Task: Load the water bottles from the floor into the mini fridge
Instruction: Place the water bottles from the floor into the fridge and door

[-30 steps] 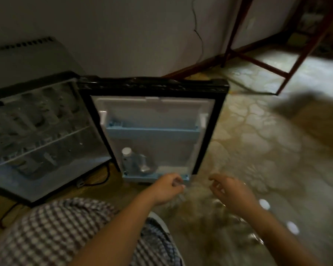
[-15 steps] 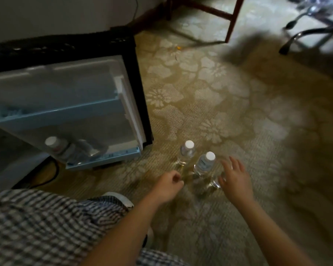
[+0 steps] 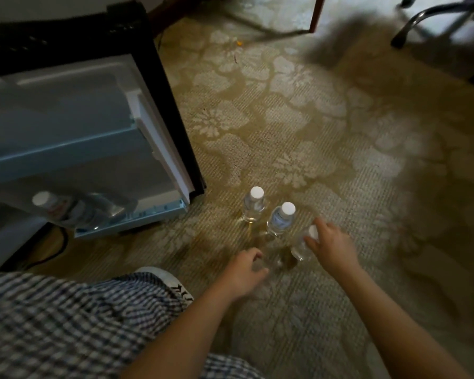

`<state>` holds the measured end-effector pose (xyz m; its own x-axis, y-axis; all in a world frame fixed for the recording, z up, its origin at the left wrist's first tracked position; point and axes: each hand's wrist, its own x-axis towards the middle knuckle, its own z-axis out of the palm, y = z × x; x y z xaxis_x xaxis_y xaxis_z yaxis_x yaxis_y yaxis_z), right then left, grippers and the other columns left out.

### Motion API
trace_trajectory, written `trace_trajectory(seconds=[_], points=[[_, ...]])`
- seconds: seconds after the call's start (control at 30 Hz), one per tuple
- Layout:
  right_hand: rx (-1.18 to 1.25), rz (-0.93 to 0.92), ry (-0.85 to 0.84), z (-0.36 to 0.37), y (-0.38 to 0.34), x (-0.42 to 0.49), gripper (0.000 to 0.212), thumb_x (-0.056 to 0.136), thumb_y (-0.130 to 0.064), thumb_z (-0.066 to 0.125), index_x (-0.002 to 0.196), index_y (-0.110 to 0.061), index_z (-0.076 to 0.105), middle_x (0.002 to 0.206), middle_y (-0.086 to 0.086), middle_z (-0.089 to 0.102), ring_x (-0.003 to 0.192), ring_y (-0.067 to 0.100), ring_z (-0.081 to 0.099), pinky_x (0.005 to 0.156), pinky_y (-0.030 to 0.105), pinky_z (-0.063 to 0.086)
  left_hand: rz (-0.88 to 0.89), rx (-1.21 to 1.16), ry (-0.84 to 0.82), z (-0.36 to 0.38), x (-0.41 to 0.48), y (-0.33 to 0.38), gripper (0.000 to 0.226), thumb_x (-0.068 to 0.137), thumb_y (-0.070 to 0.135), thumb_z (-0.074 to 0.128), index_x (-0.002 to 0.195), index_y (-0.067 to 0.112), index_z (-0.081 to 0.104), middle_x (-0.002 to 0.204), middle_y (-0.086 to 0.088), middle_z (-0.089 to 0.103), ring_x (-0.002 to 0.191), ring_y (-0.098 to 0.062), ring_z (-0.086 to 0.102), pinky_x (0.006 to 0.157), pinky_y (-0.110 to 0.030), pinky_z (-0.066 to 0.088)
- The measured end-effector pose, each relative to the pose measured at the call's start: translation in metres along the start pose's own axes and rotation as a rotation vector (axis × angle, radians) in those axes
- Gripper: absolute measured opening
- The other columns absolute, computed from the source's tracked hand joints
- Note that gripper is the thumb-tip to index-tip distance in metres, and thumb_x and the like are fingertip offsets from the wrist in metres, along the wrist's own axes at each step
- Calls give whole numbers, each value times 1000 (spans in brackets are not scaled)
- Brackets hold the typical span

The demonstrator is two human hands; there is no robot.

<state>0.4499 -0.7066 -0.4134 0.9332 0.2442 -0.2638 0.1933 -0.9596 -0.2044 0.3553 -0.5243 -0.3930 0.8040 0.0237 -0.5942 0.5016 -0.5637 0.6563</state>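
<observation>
On the patterned carpet (image 3: 298,149) beside the mini fridge door (image 3: 74,138) we see three water bottles in a row. Our right hand (image 3: 330,247) covers much of the nearest bottle (image 3: 298,248), fingers curled around its neck and cap; its base is blurred. Our left hand (image 3: 244,272) hangs loosely curled, holding nothing. The middle bottle (image 3: 281,218) and far bottle (image 3: 254,205) stand upright, caps toward us. Another bottle (image 3: 66,209) lies slanted in the door's lower shelf, cap pointing left; the fridge's left part is cut off.
</observation>
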Motion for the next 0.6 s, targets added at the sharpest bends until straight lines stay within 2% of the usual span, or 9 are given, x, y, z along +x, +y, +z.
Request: trace_trajectory(seconds=[0.2, 0.37, 0.53, 0.6], points=[[146, -66, 35, -41, -49, -24, 36, 86, -42, 60, 109, -15, 57, 96, 5, 68, 85, 26, 62, 63, 27, 34, -12, -89, -59, -23, -5, -7, 44, 89, 22, 60, 130, 12, 47, 129, -7, 54, 114, -15, 51, 98, -26, 41], [293, -263, 5, -71, -99, -34, 31, 81, -39, 65, 103, -18, 58, 79, -1, 63, 76, 22, 61, 59, 29, 39, 99, -180, -76, -53, -24, -6, 68, 80, 19, 72, 138, 19, 37, 120, 9, 47, 111, -3, 44, 85, -10, 40], [394, -526, 14, -102, -155, -27, 23, 81, -39, 66, 85, -19, 55, 69, -5, 58, 63, 15, 53, 54, 32, 39, 209, -146, 37, -112, -47, -10, 80, 71, 22, 79, 136, 31, 35, 124, 17, 45, 117, -1, 42, 95, -20, 36], [405, -593, 55, -115, -182, -24, 23, 80, -40, 67, 80, -24, 51, 61, -10, 51, 56, 7, 47, 51, 28, 35, 248, -182, 85, -138, -57, -15, 78, 69, 23, 81, 132, 36, 38, 129, 15, 48, 122, -4, 45, 101, -25, 39]])
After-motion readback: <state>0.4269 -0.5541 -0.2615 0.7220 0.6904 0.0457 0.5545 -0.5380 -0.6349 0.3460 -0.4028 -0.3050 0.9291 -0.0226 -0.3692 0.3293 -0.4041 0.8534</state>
